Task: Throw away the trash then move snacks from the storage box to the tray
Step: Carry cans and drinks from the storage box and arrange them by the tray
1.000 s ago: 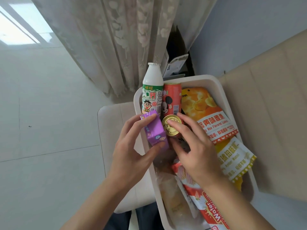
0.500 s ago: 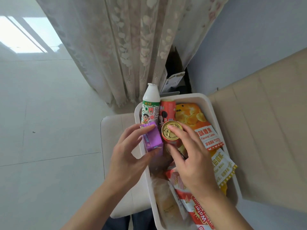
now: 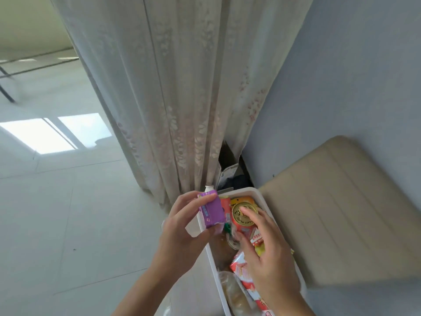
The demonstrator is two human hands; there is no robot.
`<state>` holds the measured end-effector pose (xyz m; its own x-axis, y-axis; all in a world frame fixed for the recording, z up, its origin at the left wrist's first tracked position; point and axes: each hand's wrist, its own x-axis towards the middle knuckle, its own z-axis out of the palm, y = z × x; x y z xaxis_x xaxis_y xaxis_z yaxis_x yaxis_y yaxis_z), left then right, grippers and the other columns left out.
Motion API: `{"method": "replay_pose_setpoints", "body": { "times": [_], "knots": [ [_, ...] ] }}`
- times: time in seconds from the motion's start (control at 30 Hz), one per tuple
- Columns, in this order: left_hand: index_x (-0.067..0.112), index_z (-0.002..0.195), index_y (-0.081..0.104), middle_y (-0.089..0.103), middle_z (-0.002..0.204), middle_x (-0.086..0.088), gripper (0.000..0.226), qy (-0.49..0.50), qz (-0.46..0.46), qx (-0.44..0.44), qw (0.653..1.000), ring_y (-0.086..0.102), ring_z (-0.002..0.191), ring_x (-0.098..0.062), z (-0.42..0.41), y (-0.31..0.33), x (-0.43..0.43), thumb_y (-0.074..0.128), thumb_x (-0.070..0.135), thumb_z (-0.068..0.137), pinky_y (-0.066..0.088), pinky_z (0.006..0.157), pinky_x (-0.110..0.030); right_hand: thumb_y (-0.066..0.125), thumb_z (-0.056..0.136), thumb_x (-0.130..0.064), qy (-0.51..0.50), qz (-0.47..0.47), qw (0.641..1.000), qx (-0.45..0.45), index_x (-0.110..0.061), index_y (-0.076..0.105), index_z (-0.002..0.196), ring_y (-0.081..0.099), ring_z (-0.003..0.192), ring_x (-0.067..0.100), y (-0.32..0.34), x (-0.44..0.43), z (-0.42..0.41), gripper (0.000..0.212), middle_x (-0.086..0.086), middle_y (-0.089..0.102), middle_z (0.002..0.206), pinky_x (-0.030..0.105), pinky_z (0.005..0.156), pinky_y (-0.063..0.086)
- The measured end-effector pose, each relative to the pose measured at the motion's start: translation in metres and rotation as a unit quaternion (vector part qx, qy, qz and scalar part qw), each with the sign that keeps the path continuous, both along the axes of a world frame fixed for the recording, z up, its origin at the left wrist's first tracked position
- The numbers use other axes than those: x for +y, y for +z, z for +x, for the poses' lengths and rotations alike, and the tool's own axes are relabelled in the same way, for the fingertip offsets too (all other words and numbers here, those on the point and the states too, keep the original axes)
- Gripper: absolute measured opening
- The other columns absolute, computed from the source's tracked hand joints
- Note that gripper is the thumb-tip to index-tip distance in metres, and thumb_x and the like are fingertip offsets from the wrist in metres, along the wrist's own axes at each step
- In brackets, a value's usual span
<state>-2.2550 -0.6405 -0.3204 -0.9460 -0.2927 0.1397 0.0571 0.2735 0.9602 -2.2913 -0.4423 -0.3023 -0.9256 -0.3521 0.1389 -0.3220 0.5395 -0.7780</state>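
Snacks crowd the white storage box (image 3: 213,263), which sits low in the view between a pale tiled floor (image 3: 57,213) and a beige cushion (image 3: 341,213). The left hand (image 3: 182,229) is curled round a small purple carton (image 3: 211,210), with fingers over its top end and the thumb under its lower end, and holds it just above the box's left rim. The right hand (image 3: 266,254) grips a red can with a gold lid (image 3: 244,214). Its index finger lies across the lid, and the can is tilted so that the lid faces the camera over the far end of the box. Behind the carton, the white cap of a bottle (image 3: 209,188) and a second red can (image 3: 224,205) show at the box's far end, beside an orange bag (image 3: 245,199). Nearer, a red-and-white wafer packet (image 3: 241,270) and a clear-wrapped pastry (image 3: 234,295) lie in the box, partly under the right wrist. A lace curtain (image 3: 173,99) hangs beyond, next to a grey-blue wall (image 3: 353,76).
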Motion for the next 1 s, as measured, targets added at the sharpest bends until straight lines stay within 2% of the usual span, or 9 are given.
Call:
{"method": "replay_pose_setpoints", "body": {
  "times": [0.1, 0.2, 0.33, 0.47, 0.6, 0.7, 0.77, 0.9, 1.0],
  "knots": [
    [0.036, 0.136, 0.066, 0.055, 0.138, 0.01, 0.063, -0.026, -0.017, 0.007, 0.999, 0.055, 0.132, -0.028, 0.011, 0.04, -0.007, 0.088, 0.02, 0.079, 0.058, 0.097, -0.032, 0.07, 0.092, -0.029, 0.008, -0.017, 1.0, 0.008, -0.043, 0.052, 0.138, 0.051, 0.131, -0.001, 0.042, 0.005, 0.011, 0.051, -0.028, 0.052, 0.139, 0.012, 0.1, 0.046],
    [0.04, 0.135, 0.066, 0.054, 0.138, 0.015, 0.061, -0.038, -0.027, 0.003, 0.999, 0.054, 0.133, -0.025, 0.027, 0.08, -0.01, 0.086, 0.027, 0.079, 0.057, 0.096, -0.024, 0.073, 0.092, -0.021, 0.033, -0.032, 0.999, 0.025, -0.045, 0.051, 0.135, 0.052, 0.13, -0.002, 0.08, 0.007, 0.02, 0.054, -0.035, 0.05, 0.135, 0.01, 0.098, 0.046],
    [0.045, 0.133, 0.065, 0.052, 0.138, 0.019, 0.06, -0.026, -0.034, -0.004, 0.999, 0.054, 0.132, -0.021, 0.05, 0.124, -0.012, 0.083, 0.036, 0.077, 0.056, 0.091, -0.017, 0.072, 0.091, -0.029, 0.071, -0.029, 0.996, 0.039, -0.058, 0.044, 0.135, 0.049, 0.13, -0.003, 0.115, 0.0, 0.025, 0.059, -0.035, 0.051, 0.132, 0.005, 0.097, 0.041],
    [0.047, 0.131, 0.066, 0.053, 0.136, 0.021, 0.059, 0.004, -0.037, -0.002, 0.999, 0.054, 0.133, -0.02, 0.075, 0.161, -0.01, 0.084, 0.037, 0.075, 0.057, 0.09, -0.017, 0.068, 0.092, -0.038, 0.124, -0.059, 0.99, 0.029, -0.048, 0.049, 0.137, 0.052, 0.129, -0.001, 0.142, -0.012, 0.029, 0.05, -0.032, 0.054, 0.135, 0.014, 0.1, 0.048],
    [0.051, 0.128, 0.066, 0.055, 0.131, 0.028, 0.062, 0.07, -0.076, 0.014, 0.995, 0.056, 0.13, -0.012, 0.107, 0.193, -0.013, 0.089, 0.021, 0.079, 0.056, 0.098, -0.022, 0.065, 0.091, -0.041, 0.19, -0.097, 0.976, 0.046, -0.033, 0.055, 0.138, 0.056, 0.126, 0.002, 0.172, -0.027, 0.036, 0.049, -0.023, 0.057, 0.136, 0.025, 0.098, 0.054],
    [0.047, 0.13, 0.067, 0.057, 0.131, 0.023, 0.063, 0.124, -0.114, 0.03, 0.985, 0.057, 0.129, -0.014, 0.138, 0.211, -0.02, 0.089, 0.014, 0.08, 0.055, 0.101, -0.025, 0.066, 0.091, -0.036, 0.234, -0.128, 0.962, 0.06, -0.033, 0.056, 0.136, 0.058, 0.125, 0.006, 0.189, -0.041, 0.044, 0.046, -0.018, 0.059, 0.135, 0.028, 0.103, 0.051],
    [0.044, 0.13, 0.068, 0.058, 0.131, 0.022, 0.062, 0.166, -0.128, 0.035, 0.977, 0.057, 0.129, -0.016, 0.163, 0.221, -0.025, 0.089, 0.014, 0.08, 0.056, 0.1, -0.026, 0.067, 0.092, -0.036, 0.264, -0.13, 0.953, 0.068, -0.04, 0.053, 0.136, 0.058, 0.124, 0.007, 0.195, -0.057, 0.05, 0.046, -0.02, 0.058, 0.135, 0.032, 0.103, 0.052],
    [0.037, 0.129, 0.071, 0.059, 0.128, 0.023, 0.06, 0.274, -0.115, 0.044, 0.954, 0.059, 0.127, -0.017, 0.222, 0.237, -0.031, 0.089, 0.01, 0.079, 0.057, 0.098, -0.025, 0.07, 0.092, -0.034, 0.315, -0.14, 0.934, 0.096, -0.055, 0.047, 0.132, 0.057, 0.117, -0.004, 0.204, -0.094, 0.075, 0.051, -0.035, 0.054, 0.129, 0.019, 0.096, 0.052],
    [0.035, 0.129, 0.071, 0.059, 0.127, 0.023, 0.059, 0.347, -0.12, 0.053, 0.929, 0.06, 0.126, -0.017, 0.274, 0.246, -0.032, 0.089, 0.009, 0.079, 0.057, 0.096, -0.023, 0.067, 0.093, -0.038, 0.376, -0.177, 0.906, 0.079, -0.048, 0.054, 0.129, 0.06, 0.113, -0.006, 0.216, -0.123, 0.111, 0.039, -0.038, 0.056, 0.125, 0.014, 0.093, 0.051]
  ]
}}
